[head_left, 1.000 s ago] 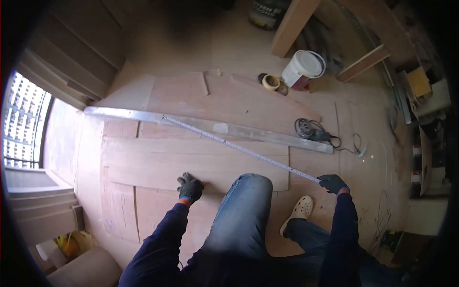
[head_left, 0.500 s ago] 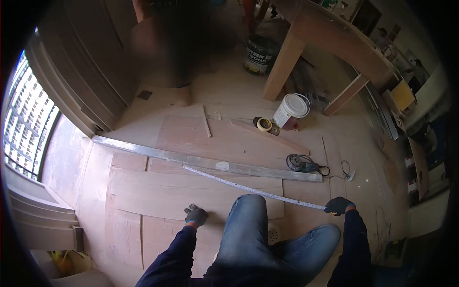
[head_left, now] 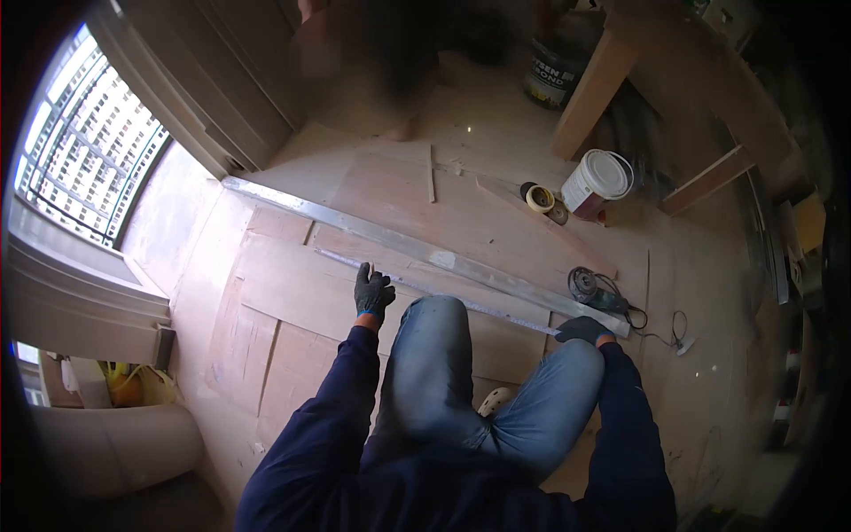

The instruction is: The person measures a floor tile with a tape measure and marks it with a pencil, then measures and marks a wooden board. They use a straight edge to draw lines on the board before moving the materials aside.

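Note:
My right hand, in a dark glove, is closed around the case end of a tape measure, which it mostly hides. The white blade runs out leftward over the thin wooden board, its far end lying near the metal straightedge. At the near side of the blade is my gloved left hand, fingers partly curled. A small pale tip shows between those fingers, too small to name. Beyond the blade, the long metal straightedge lies slantwise across the sheets.
An angle grinder with its cord rests by the straightedge's right end. Tape rolls, a white bucket and a dark tub stand farther back, beside a wooden bench leg. Another person's blurred leg is at the top.
My left hand has moved forward from the board to the tape blade, its fingers now more curled. My right hand has come nearer my knee with the tape. The view has shifted.

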Tool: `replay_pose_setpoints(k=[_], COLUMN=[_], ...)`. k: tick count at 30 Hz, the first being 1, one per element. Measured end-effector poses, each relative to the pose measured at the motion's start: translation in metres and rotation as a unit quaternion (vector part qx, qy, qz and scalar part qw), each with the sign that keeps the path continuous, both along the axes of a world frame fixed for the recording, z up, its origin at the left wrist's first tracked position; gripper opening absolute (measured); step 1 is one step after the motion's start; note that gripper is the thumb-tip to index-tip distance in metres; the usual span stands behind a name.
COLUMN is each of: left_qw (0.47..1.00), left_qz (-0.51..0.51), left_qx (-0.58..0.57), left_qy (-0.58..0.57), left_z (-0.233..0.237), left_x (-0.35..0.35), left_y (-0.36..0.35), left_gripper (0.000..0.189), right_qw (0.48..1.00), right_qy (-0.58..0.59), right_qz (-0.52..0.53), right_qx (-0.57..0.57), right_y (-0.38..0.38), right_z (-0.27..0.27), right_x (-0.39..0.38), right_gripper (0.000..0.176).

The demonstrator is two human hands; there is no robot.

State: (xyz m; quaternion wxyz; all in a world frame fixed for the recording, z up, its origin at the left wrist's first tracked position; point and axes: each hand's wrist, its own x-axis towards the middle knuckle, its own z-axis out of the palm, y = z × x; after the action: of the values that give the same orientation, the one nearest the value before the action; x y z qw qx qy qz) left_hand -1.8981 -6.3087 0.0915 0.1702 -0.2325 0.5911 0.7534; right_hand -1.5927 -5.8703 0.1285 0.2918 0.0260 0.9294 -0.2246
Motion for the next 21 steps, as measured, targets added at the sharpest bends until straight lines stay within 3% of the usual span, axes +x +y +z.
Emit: replay_pose_setpoints(k=[2, 4, 5, 6, 8, 10, 12, 14, 18, 20, 21], left_qw=[0.990, 0.911, 0.810, 0.674, 0.641, 0.555, 0.422, 0.374, 0.333, 0.341, 0.305], left_qz=[-0.124, -0.265, -0.338, -0.391, -0.431, -0.488, -0.518, -0.554, -0.572, -0.612, -0.576], left_qx=[-0.063, -0.229, -0.367, -0.487, -0.509, -0.539, -0.577, -0.599, -0.599, -0.580, -0.591], left_qy=[0.038, 0.217, 0.308, 0.395, 0.381, 0.405, 0.471, 0.441, 0.450, 0.415, 0.475], left_z=[-0.004, -0.074, -0.066, -0.054, -0.052, -0.024, -0.046, -0.041, -0.044, -0.069, -0.078], left_x=[0.012, -0.011, -0.019, -0.026, -0.037, -0.033, -0.042, -0.040, -0.057, -0.078, -0.080], left_y=[-0.001, -0.001, 0.013, 0.027, 0.060, 0.096, 0.116, 0.134, 0.152, 0.154, 0.152], left_gripper=[0.031, 0.037, 0.036, 0.035, 0.044, 0.057, 0.074, 0.083, 0.081, 0.068, 0.055], right_qw=[0.994, 0.985, 0.990, 0.994, 0.997, 0.985, 0.954, 0.919, 0.857, 0.841, 0.844], right_qy=[-0.002, 0.000, 0.010, 0.021, 0.051, 0.084, 0.105, 0.086, -0.004, -0.057, -0.074], right_qz=[0.088, 0.132, 0.101, 0.069, -0.026, -0.152, -0.281, -0.383, -0.516, -0.537, -0.525], right_qx=[0.061, 0.108, 0.097, 0.088, 0.060, 0.026, -0.009, -0.026, -0.015, -0.021, -0.077], right_y=[-0.014, -0.017, -0.019, -0.022, -0.028, -0.041, -0.061, -0.084, -0.137, -0.159, -0.165], right_z=[-0.033, -0.045, -0.049, -0.051, -0.047, -0.040, -0.032, -0.028, -0.028, -0.030, -0.045], right_x=[-0.010, -0.009, -0.005, 0.003, 0.027, 0.064, 0.110, 0.156, 0.239, 0.266, 0.285], right_gripper=[0.039, 0.040, 0.040, 0.039, 0.039, 0.038, 0.038, 0.037, 0.036, 0.036, 0.032])
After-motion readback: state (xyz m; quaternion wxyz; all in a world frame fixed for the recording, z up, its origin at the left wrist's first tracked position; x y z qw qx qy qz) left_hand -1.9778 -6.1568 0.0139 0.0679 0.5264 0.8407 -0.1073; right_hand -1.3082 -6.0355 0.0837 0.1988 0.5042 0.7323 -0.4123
